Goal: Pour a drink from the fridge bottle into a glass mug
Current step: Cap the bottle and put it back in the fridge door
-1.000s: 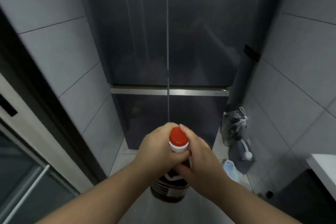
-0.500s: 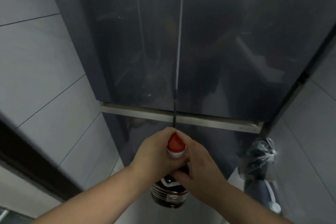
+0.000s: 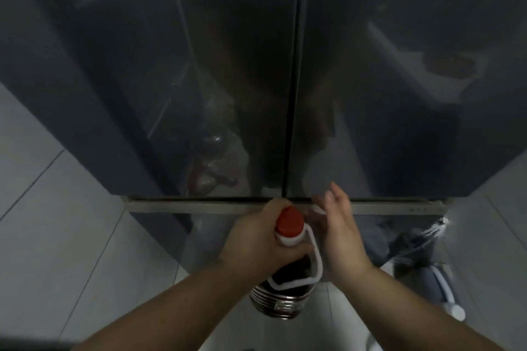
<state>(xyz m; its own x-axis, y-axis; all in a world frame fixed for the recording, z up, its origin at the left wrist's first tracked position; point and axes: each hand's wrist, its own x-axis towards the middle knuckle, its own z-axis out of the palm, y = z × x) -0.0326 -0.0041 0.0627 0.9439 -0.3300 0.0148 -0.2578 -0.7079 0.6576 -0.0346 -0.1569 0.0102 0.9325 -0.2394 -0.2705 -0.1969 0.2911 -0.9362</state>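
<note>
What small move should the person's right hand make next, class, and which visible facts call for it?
Probably the right hand should reach the lower edge of the right fridge door and pull it open. The left hand alone grips the red-capped bottle by its neck, the right hand is open with fingers pointing toward that edge, and both doors are shut.

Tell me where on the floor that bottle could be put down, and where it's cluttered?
The pale floor under the bottle, between the forearms, looks bare. At the right, by the fridge, it is crowded: a tied dark bag and a jug sit there. The left hand grips the bottle's neck; the right hand is open beside it.
</note>
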